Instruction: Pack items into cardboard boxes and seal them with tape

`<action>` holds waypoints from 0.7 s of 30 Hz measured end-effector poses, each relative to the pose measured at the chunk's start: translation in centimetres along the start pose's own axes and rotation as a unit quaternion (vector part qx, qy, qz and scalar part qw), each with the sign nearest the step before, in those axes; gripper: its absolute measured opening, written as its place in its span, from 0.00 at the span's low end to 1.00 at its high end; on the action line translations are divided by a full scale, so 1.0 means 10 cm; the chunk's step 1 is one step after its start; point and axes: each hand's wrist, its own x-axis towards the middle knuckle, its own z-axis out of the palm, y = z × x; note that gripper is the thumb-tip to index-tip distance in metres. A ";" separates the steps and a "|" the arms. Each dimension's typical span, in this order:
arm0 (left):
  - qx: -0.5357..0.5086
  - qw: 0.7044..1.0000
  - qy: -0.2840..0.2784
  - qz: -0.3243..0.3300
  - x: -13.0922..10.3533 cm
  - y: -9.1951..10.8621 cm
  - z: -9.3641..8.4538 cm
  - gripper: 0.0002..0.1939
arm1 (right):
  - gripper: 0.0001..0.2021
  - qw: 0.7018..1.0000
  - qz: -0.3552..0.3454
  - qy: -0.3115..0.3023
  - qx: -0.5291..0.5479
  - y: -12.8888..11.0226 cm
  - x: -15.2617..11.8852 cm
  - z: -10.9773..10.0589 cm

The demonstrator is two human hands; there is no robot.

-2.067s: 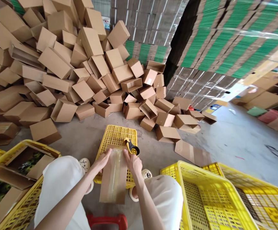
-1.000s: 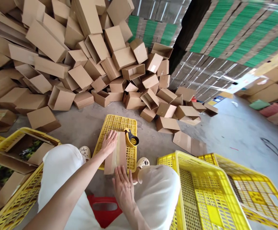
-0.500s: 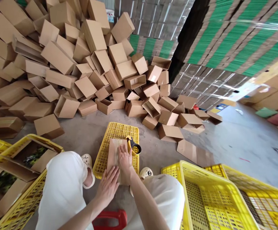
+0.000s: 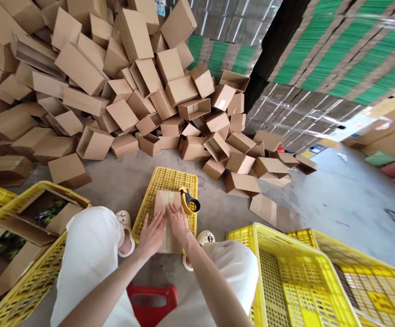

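Between my knees a cardboard box (image 4: 170, 243) rests on a yellow plastic crate (image 4: 145, 218) that looks turned upside down. A strip of tape runs lengthwise along the top of the box. My left hand (image 4: 152, 232) lies on the left part of the box with its fingers stretched out. Flat on the tape and the right part is my right hand (image 4: 177, 221), also with extended fingers. Just beyond it, on the crate's right side, sits a yellow and black tape dispenser (image 4: 190, 200), touched by neither hand.
A large heap of cardboard boxes (image 4: 122, 113) fills the floor ahead. Yellow crates (image 4: 262, 272) stand at my right. Another yellow crate (image 4: 44, 261) at my left holds open boxes with dark green contents. Part of a red plastic stool (image 4: 170, 297) shows below me. Stacked flat cardboard (image 4: 347, 54) rises at right.
My left hand has slid forward along the box, closer to my right hand. The right hand stays on the tape. The view has shifted slightly.
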 end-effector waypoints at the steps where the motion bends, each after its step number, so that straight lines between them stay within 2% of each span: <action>1: 0.001 1.000 -0.010 0.000 0.13 -0.05 -0.03 0.34 | 0.33 1.000 -0.010 0.005 0.007 -0.01 -0.14 0.07; 5: 0.005 0.999 -0.048 0.007 0.56 -0.16 -0.15 0.34 | 0.33 0.998 -0.032 0.038 0.047 -0.11 -0.74 0.41; 8: 0.007 0.998 -0.056 0.007 0.62 -0.17 -0.19 0.31 | 0.34 0.994 -0.032 0.065 0.080 -0.18 -1.17 0.66; 10: 0.007 0.998 -0.053 0.018 0.47 -0.16 -0.17 0.30 | 0.34 0.991 -0.027 0.085 0.095 -0.19 -1.38 0.77; 13: -0.001 0.998 -0.039 0.043 0.04 -0.15 -0.08 0.29 | 0.34 0.986 -0.016 0.121 0.117 -0.15 -1.48 0.81; 17: -0.036 0.995 0.006 0.088 -0.60 -0.08 0.10 0.30 | 0.35 0.982 -0.017 0.110 0.156 -0.06 -1.37 0.71; 19: -0.052 0.993 0.021 0.105 -0.78 -0.05 0.17 0.32 | 0.35 0.981 -0.018 0.092 0.169 -0.03 -1.30 0.68; 21: -0.058 0.992 0.032 0.105 -0.83 -0.03 0.23 0.31 | 0.34 0.979 -0.024 0.086 0.181 -0.01 -1.25 0.67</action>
